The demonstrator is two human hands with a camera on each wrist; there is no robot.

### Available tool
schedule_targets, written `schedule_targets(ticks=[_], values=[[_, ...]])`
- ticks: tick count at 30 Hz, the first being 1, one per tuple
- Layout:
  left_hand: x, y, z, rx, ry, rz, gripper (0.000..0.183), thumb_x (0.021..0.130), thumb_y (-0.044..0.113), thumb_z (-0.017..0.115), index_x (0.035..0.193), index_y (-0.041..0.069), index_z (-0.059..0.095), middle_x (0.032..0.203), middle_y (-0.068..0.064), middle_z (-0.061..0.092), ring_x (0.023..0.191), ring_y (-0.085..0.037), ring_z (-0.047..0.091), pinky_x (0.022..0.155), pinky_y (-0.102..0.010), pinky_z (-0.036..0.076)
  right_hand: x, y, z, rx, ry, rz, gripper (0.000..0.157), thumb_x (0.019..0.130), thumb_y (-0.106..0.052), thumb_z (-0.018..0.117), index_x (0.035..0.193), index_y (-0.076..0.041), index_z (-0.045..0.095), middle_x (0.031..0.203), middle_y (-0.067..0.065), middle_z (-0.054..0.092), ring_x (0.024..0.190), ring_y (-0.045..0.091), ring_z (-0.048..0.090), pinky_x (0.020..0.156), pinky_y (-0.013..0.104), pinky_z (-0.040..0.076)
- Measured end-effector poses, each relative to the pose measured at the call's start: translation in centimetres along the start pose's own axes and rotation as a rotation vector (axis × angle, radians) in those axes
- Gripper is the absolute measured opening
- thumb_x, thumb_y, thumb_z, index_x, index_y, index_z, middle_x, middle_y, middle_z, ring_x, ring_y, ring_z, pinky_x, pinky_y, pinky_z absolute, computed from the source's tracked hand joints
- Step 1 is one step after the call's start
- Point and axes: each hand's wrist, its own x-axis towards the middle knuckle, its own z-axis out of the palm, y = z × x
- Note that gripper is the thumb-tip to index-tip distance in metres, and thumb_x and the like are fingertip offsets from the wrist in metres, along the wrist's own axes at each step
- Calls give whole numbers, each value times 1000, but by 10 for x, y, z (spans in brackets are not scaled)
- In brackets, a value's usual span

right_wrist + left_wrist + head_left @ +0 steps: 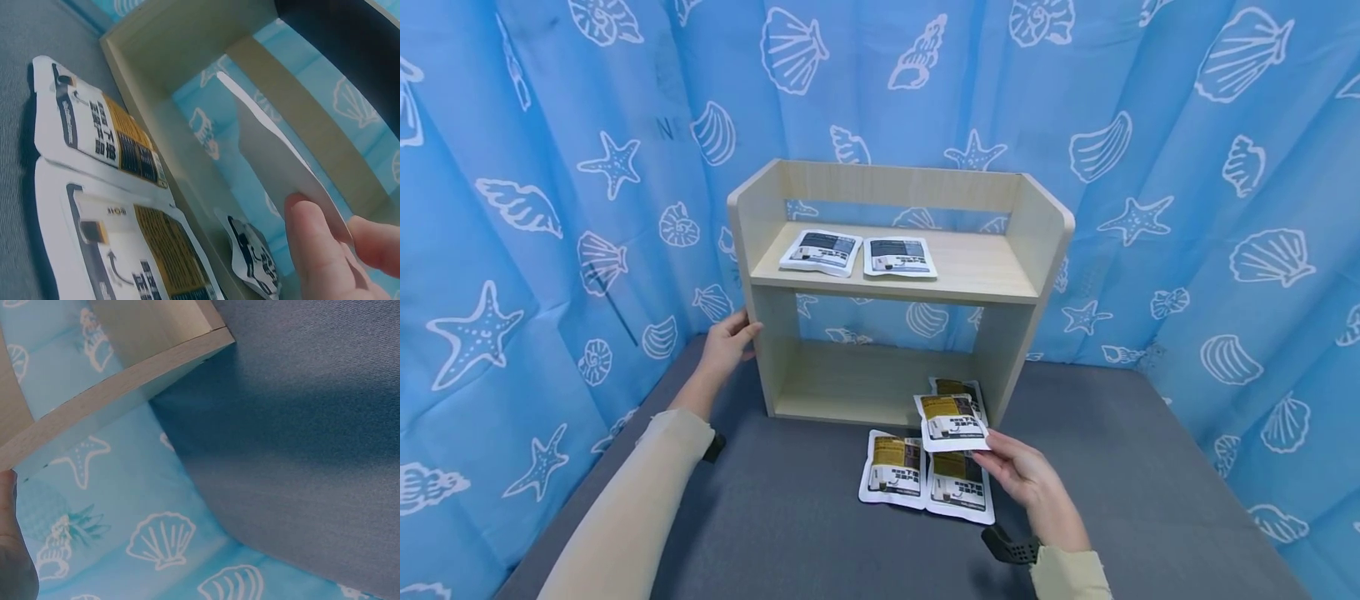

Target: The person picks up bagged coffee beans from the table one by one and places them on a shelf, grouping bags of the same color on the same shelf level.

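Note:
A white pouch with a brown-and-yellow label (953, 419) is pinched by its edge in my right hand (1022, 475), just in front of the lower shelf. In the right wrist view the held pouch (275, 156) is seen nearly edge-on between thumb and fingers. Behind it, another brown-labelled pouch (964, 388) lies at the right end of the lower shelf, partly hidden. Two more, a left pouch (892, 469) and a right pouch (961, 492), lie side by side on the table. My left hand (727, 342) holds the left side panel of the wooden shelf (895, 290).
Two blue-labelled pouches, one at left (822, 252) and one beside it (898, 257), lie on the upper shelf. The shelf stands on a grey cloth-covered table (790, 517). A blue shell-print curtain (880, 83) hangs close behind and at both sides.

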Motion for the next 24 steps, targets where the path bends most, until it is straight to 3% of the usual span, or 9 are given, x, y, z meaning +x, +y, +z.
schedule_targets(ticks=[11,24], values=[[-1,1,-1,1,0,-1,53,103,23,50,151,10,33,148,-24,38,134,-39,39,99,-57,42,12,6,10,16,4,1,54,101,3,41,151,4,21,82,11,70,79,17,70,81,30,56],[-2,3,-1,-5,2,-2,53,103,23,50,151,10,34,147,-24,40,133,-39,40,99,-58,42,25,6,26,61,44,41,56,101,2,43,152,3,20,79,13,67,80,19,69,85,33,54]])
